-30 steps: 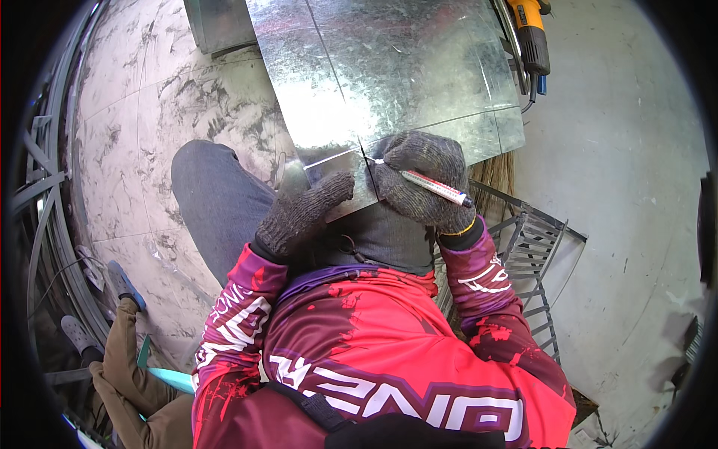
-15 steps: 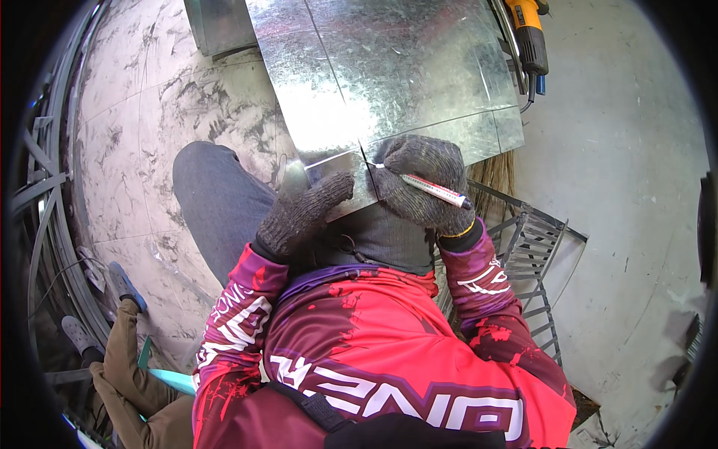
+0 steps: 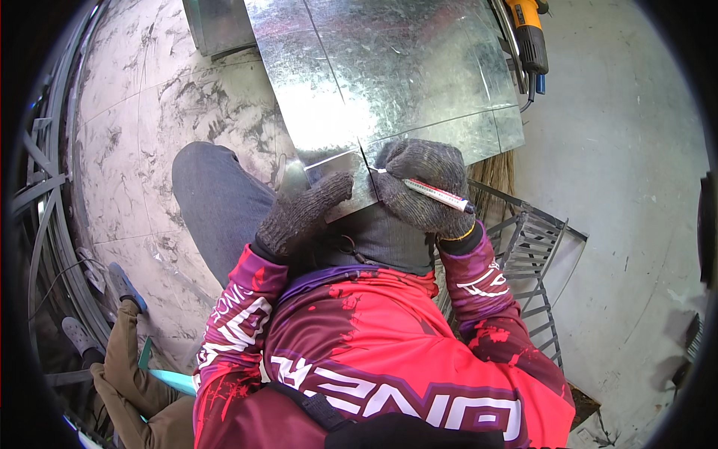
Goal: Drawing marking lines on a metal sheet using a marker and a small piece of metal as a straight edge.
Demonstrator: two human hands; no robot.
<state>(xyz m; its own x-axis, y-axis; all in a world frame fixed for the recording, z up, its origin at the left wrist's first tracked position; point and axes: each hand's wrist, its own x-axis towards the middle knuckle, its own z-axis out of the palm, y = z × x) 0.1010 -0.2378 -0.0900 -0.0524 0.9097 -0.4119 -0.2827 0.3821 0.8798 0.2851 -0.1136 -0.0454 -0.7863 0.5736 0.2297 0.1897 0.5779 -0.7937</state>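
Note:
A large shiny sheet of metal lies in front of me, with dark lines drawn across it. At its near edge is a smaller flat metal piece; whether it is separate from the sheet I cannot tell. My left hand, in a dark grey knit glove, grips this piece from the left, its fingertips resting on top. In my gloved right hand is a white-and-red marker, held like a pen. Its pale tip points left, close to the long dark line near the sheet's edge.
An orange-and-black power tool with a cord lies at the far right. Beside my right arm are broom-like bristles and a dark slatted metal frame. Long metal bars line the left. Another person's legs show at the lower left.
My right hand and the marker have shifted slightly toward me along the dark line. The left hand and the metal sheet look nearly unmoved.

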